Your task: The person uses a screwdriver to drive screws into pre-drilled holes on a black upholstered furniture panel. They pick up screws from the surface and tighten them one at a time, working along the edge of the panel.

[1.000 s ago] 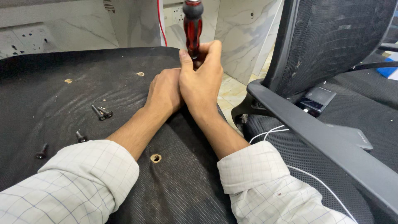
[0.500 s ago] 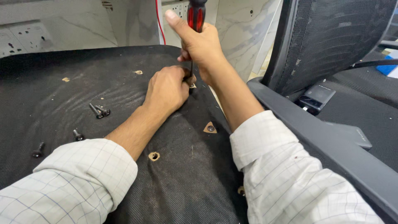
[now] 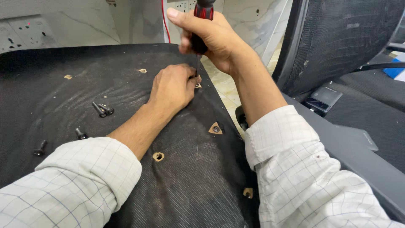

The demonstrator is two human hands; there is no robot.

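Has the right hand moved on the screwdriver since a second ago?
Yes. The right hand has climbed from beside the left hand up the screwdriver handle, toward the wall; the left hand stays on the black seat underside.

Surface: black fabric-covered chair underside (image 3: 126, 76), dusty, with open screw holes.
Loose on it: paired black screws (image 3: 102, 109); single screws (image 3: 80, 134) and (image 3: 40, 148) near left edge.
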